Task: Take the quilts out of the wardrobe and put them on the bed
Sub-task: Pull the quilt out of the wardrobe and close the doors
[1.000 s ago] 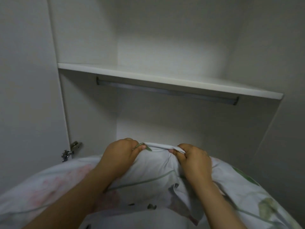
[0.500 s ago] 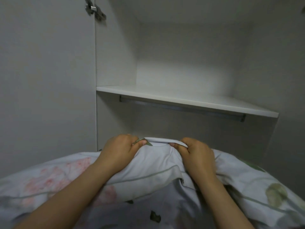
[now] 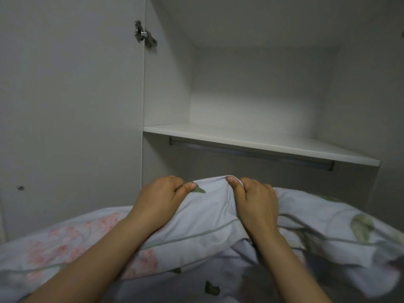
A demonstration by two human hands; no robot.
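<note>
A bulky white quilt (image 3: 209, 217) printed with pink flowers and green leaves fills the lower part of the head view, in front of the open white wardrobe (image 3: 258, 88). My left hand (image 3: 160, 199) grips a bunched fold at the quilt's top edge. My right hand (image 3: 256, 202) grips the same fold just to the right, thumb on top. Both forearms lie across the quilt. The quilt's lower part runs out of view.
A white wardrobe shelf (image 3: 262, 143) crosses above my hands, with a metal hanging rail (image 3: 251, 154) beneath it. The open wardrobe door (image 3: 70, 106) stands at the left, with a hinge (image 3: 144, 37) at its top and a small knob (image 3: 20, 188).
The view has tilted up and swung left: the shelf sits lower and further right, the upper hinge has come into sight. Both hands keep their grip on the quilt's top fold.
</note>
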